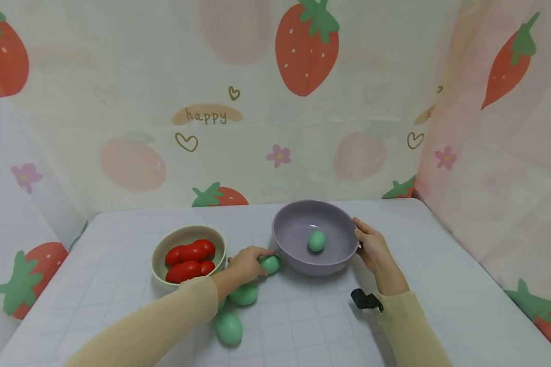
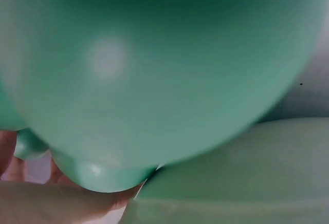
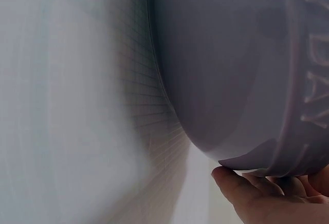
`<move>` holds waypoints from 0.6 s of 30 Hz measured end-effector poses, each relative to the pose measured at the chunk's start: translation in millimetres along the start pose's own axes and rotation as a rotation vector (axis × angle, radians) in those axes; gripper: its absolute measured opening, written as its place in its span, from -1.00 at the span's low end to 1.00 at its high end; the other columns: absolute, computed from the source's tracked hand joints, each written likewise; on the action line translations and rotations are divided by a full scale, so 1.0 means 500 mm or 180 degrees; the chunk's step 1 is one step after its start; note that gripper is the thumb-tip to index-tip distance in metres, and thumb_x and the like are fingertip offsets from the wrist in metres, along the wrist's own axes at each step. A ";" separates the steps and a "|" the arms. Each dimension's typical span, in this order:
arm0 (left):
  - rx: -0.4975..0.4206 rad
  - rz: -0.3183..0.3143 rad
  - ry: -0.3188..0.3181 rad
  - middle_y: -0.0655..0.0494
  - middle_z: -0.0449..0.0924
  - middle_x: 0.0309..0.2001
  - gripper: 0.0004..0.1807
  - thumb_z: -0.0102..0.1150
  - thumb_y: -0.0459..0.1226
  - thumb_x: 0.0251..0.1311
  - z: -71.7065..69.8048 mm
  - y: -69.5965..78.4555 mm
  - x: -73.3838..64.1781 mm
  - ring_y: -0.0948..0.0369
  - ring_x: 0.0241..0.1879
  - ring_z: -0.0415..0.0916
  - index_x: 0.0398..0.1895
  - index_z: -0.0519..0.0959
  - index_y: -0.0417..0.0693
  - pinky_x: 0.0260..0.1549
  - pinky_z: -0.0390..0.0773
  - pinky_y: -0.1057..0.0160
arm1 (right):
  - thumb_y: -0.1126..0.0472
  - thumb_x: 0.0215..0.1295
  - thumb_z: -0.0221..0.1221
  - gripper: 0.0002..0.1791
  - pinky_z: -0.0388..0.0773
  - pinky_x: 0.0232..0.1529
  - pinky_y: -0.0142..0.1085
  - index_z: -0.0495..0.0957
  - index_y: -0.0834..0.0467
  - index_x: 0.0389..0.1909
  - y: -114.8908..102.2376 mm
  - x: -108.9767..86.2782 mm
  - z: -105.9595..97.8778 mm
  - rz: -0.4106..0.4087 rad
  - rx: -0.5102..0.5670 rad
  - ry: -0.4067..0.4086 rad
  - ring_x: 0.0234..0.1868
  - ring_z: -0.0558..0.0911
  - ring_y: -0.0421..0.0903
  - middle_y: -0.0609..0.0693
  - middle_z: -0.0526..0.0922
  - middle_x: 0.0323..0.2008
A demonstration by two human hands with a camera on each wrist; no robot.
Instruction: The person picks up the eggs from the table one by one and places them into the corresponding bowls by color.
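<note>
My left hand (image 1: 244, 266) pinches a green egg (image 1: 270, 264) between thumb and fingers, close beside the lower left side of a purple bowl (image 1: 309, 267). Inside that bowl lies another green egg (image 1: 317, 241). On the bowl's right side, my right hand (image 1: 375, 251) grips the rim and outer wall; the right wrist view shows its fingers (image 3: 234, 185) against the outside, near raised letters. More green eggs (image 1: 229, 329) lie on the table below my left wrist, partly covered by the sleeve. One large green egg (image 2: 154, 80) fills most of the left wrist view.
A cream bowl (image 1: 157, 272) with several red eggs (image 1: 183, 271) stands left of my left hand. The white table (image 1: 312, 326) has a faint grid pattern. Printed strawberry cloth (image 1: 275, 117) hangs behind. A black device (image 1: 365, 299) sits at my right wrist.
</note>
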State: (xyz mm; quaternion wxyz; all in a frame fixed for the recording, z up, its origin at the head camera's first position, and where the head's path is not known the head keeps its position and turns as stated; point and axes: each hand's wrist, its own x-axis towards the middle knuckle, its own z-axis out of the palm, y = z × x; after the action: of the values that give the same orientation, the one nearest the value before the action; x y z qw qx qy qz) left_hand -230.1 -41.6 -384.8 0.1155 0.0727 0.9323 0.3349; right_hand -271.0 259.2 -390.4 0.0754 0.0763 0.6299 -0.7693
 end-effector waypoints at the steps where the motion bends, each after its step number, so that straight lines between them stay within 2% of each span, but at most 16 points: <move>1: -0.0022 -0.0005 0.0030 -0.07 0.51 0.21 -0.42 0.39 -0.46 -0.01 -0.001 0.000 0.000 -0.10 0.28 0.33 0.17 0.60 -0.02 0.22 -0.06 -0.46 | 0.37 0.55 -0.28 -0.44 -0.01 0.44 -0.04 -0.08 0.26 0.51 0.001 0.000 0.000 -0.0011 0.0002 -0.0002 0.50 -0.09 0.05 0.16 -0.13 0.52; 2: -0.0040 -0.0002 0.0056 -0.08 0.51 0.21 -0.42 0.39 -0.45 0.00 -0.001 0.000 0.001 -0.11 0.28 0.33 0.17 0.59 -0.04 0.23 -0.06 -0.45 | 0.37 0.55 -0.28 -0.44 -0.01 0.44 -0.04 -0.08 0.26 0.51 0.002 0.001 -0.001 -0.0016 0.0003 -0.0004 0.50 -0.09 0.05 0.16 -0.13 0.52; 5: -0.0202 -0.0008 0.0097 -0.12 0.52 0.19 -0.43 0.35 -0.48 0.03 -0.004 -0.001 0.002 -0.08 0.23 0.38 0.19 0.56 -0.10 0.25 0.17 -0.27 | 0.37 0.55 -0.27 -0.44 0.00 0.44 -0.05 -0.07 0.25 0.51 0.002 0.002 0.000 -0.0011 -0.0001 0.0014 0.50 -0.08 0.06 0.16 -0.12 0.52; 9: -0.0472 0.0052 0.0192 -0.17 0.52 0.17 -0.44 0.29 -0.52 0.06 -0.012 0.002 0.001 -0.03 0.10 0.45 0.22 0.52 -0.21 0.09 0.44 0.00 | 0.37 0.55 -0.26 -0.44 -0.02 0.44 -0.06 -0.06 0.23 0.51 0.000 0.003 0.002 0.0007 -0.0013 0.0044 0.50 -0.10 0.05 0.13 -0.13 0.52; 12: -0.0594 0.0121 0.0280 -0.20 0.51 0.18 -0.44 0.26 -0.53 0.07 -0.021 0.005 0.000 -0.07 0.15 0.43 0.23 0.49 -0.28 0.16 0.40 0.00 | 0.37 0.55 -0.28 -0.44 -0.05 0.44 -0.05 -0.08 0.24 0.51 0.000 0.001 0.002 0.0006 -0.0011 0.0034 0.50 -0.14 0.04 0.13 -0.16 0.53; 15: -0.0655 0.0117 0.0281 -0.20 0.47 0.22 -0.44 0.23 -0.52 0.13 -0.034 0.004 0.000 -0.10 0.23 0.37 0.26 0.45 -0.29 0.23 0.34 -0.02 | 0.39 0.54 -0.29 -0.44 -0.07 0.45 -0.05 -0.10 0.25 0.51 0.001 0.000 0.003 -0.0001 0.0022 0.0018 0.50 -0.15 0.04 0.14 -0.17 0.52; 18: -0.0800 0.0024 0.0229 -0.22 0.47 0.21 -0.46 0.18 -0.48 0.22 -0.049 0.002 -0.003 -0.06 0.06 0.49 0.31 0.41 -0.26 0.08 0.49 0.06 | 0.39 0.54 -0.29 -0.44 -0.07 0.45 -0.05 -0.10 0.26 0.51 0.001 -0.002 0.004 -0.0002 0.0047 0.0008 0.50 -0.15 0.04 0.14 -0.17 0.52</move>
State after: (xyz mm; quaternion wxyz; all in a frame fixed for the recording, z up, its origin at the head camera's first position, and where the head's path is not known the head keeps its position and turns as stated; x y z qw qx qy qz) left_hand -235.2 -56.1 -365.5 0.0890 0.0491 0.8862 0.4520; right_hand -270.1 257.3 -390.4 0.0739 0.0776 0.6243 -0.7738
